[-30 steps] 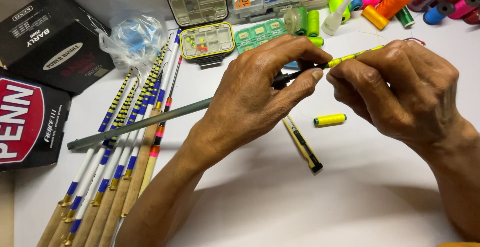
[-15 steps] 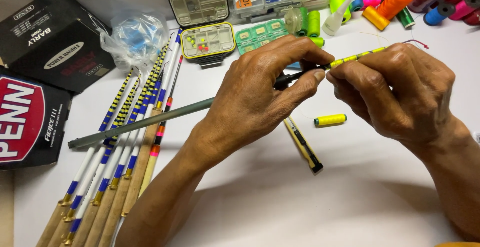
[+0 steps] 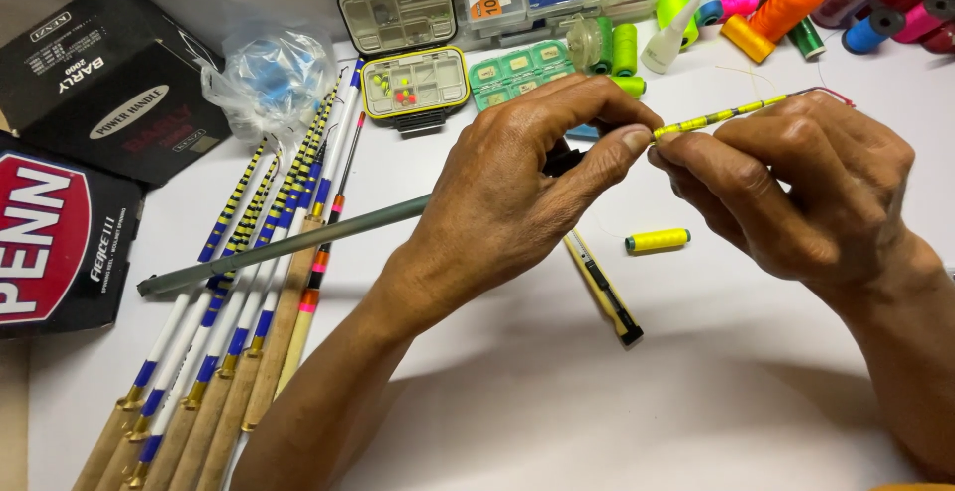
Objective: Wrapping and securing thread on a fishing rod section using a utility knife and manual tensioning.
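My left hand [image 3: 517, 188] and my right hand [image 3: 786, 188] both pinch a thin fishing rod section held above the white table. Its grey-green shaft [image 3: 298, 240] runs out to the left; its tip [image 3: 721, 115], wrapped in yellow and black bands, pokes out to the upper right between the fingertips. My thumbs and forefingers meet at the wrapped part. Below the hands lie a small yellow thread spool [image 3: 657, 241] and a yellow-and-black utility knife [image 3: 605, 289].
Several finished rods [image 3: 239, 282] with blue, yellow and white wraps lie at the left. Two black boxes [image 3: 95, 83] stand at far left. An open small tackle box [image 3: 408, 53], a plastic bag [image 3: 274, 68], green parts trays and coloured thread spools [image 3: 786, 8] line the back.
Both hands keep hold of the rod section at the same spot; the fingers shifted only slightly on the wrapped tip.
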